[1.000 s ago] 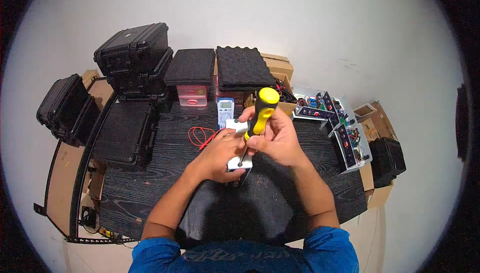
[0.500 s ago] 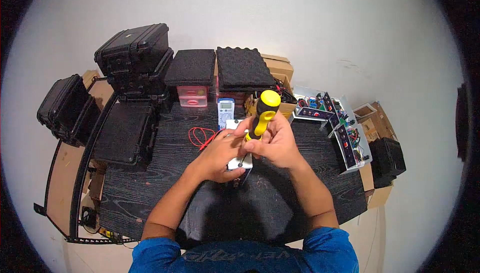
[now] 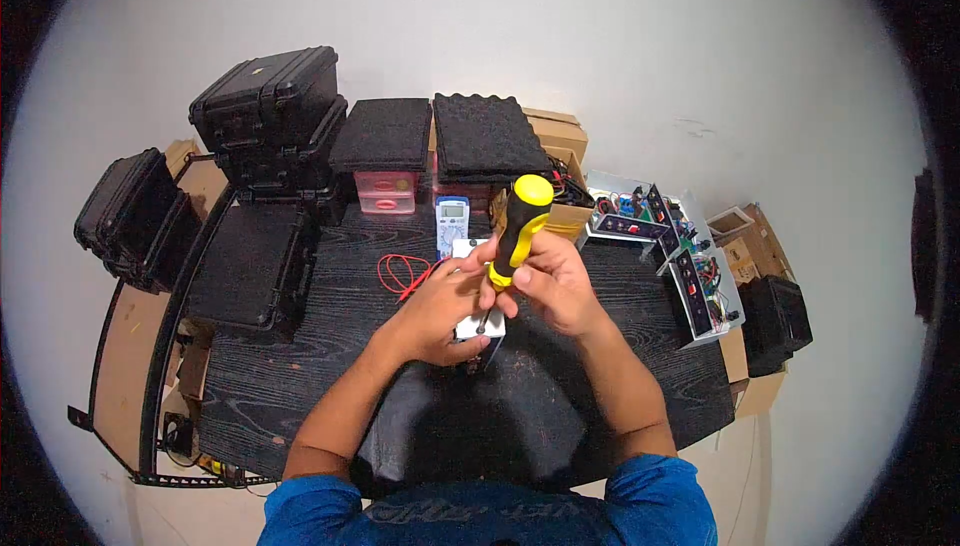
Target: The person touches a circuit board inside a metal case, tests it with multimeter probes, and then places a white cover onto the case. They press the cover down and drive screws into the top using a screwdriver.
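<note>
Both forearms reach in from the near edge, elbows wide, wrists converging near the screwdriver point(image 3: 524, 231). Left hand point(image 3: 443, 311) lies palm down, left of and below its handle, fingers together, thumb out toward the body. Right hand point(image 3: 548, 284) wraps the handle's lower end, fingers curled, thumb pressed on its right side, wrist angled inward.

The screwdriver point(image 3: 520, 231) is bright yellow and black, and the box point(image 3: 466, 328) is white with dark round spots. Fine grey wood grain streaks the black counter point(image 3: 270, 386). The multimeter point(image 3: 453, 231) pairs white with a blue edge; the wire point(image 3: 390, 284) is red. Black covers the stacked cases point(image 3: 265, 96) and rippled foam point(image 3: 487, 136). The drawers point(image 3: 386, 204) are pink, the sleeve point(image 3: 655, 496) blue, the cardboard point(image 3: 555, 131) tan.
</note>
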Tool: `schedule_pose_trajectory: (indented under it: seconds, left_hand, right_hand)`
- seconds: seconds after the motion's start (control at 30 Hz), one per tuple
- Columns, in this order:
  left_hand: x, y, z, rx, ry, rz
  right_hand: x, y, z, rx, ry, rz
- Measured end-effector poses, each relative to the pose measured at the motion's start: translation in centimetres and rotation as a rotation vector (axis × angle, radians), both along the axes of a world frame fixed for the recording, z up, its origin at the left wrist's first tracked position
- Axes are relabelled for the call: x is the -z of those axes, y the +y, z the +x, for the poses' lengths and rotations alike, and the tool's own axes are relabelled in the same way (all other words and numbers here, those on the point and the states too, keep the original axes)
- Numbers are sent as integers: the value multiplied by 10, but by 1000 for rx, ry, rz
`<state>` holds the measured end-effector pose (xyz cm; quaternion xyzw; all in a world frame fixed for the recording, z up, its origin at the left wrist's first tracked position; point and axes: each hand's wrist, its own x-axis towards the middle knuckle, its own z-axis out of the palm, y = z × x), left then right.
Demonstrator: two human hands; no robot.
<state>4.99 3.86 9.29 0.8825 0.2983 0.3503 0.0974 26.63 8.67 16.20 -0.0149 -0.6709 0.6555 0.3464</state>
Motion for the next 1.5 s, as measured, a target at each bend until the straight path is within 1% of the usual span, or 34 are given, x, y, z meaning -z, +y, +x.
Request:
schedule_pose_trajectory:
  seconds: [0.07,0.13,0.17,0.27,0.3,0.33,0.4,0.47,0.57,0.6,0.67,0.7,0.73,0.8,0.87,0.9,0.97,1.07,1.13,1.2,1.27,1.3,1.4,1.5]
  left_hand:
    - [1,0,0,-8,25,11]
    - [1,0,1,-9,32,15]
    - [0,0,1,-6,26,14]
    - [-1,0,0,9,39,-42]
    - [-1,0,-1,16,49,-69]
    - [0,1,-1,11,51,-39]
    - [0,2,-2,4,56,20]
    - [-1,2,-2,15,68,-8]
    - [-4,1,2,-3,65,9]
    - [-4,1,3,-16,60,24]
    - [-3,0,1,0,67,-49]
    - [-2,1,-1,9,70,-85]
    - [-1,2,-1,7,59,-43]
    - [0,3,-1,5,48,26]
    - [-4,3,0,1,63,64]
    - [-5,2,1,0,77,75]
    - [-1,1,2,-20,60,11]
    - [3,2,0,-5,62,-54]
    - [3,1,-2,7,57,-64]
    - [-1,0,-2,6,38,-52]
    - [0,0,-1,-17,57,42]
    - [1,1,0,-28,66,89]
    - [3,3,2,-8,0,65]
    - [5,3,0,-3,42,-169]
  right_hand:
    - [2,0,0,18,-26,-12]
    - [-12,-19,-7,112,-29,-141]
    - [-14,-22,-10,140,-14,-117]
    - [-8,-16,-11,86,56,-105]
    - [0,-6,-8,19,43,-111]
    - [7,6,-4,-48,29,-117]
    - [7,8,-3,-49,-13,-118]
    - [-6,-9,-6,84,-71,-109]
    - [-10,-24,-23,193,129,-42]
    - [-9,-23,-22,173,126,-49]
    - [-5,-17,-20,132,121,-61]
    - [-1,-9,-15,63,84,-93]
    - [3,1,-9,-7,48,-126]
    - [2,2,-7,-22,-2,-162]
    - [-8,-13,-11,89,-27,-170]
    - [-6,-16,-16,118,24,-130]
    - [-2,-20,-24,175,126,-49]
    - [-1,-17,-23,162,129,-7]
    - [-1,-7,-11,19,54,-124]
    - [-2,-5,-8,-8,-6,-175]
    - [-7,-13,-10,81,-52,-158]
    - [-11,-20,-14,90,11,-183]
    - [-6,-20,-23,161,140,-76]
    - [-7,-12,-13,56,57,-105]
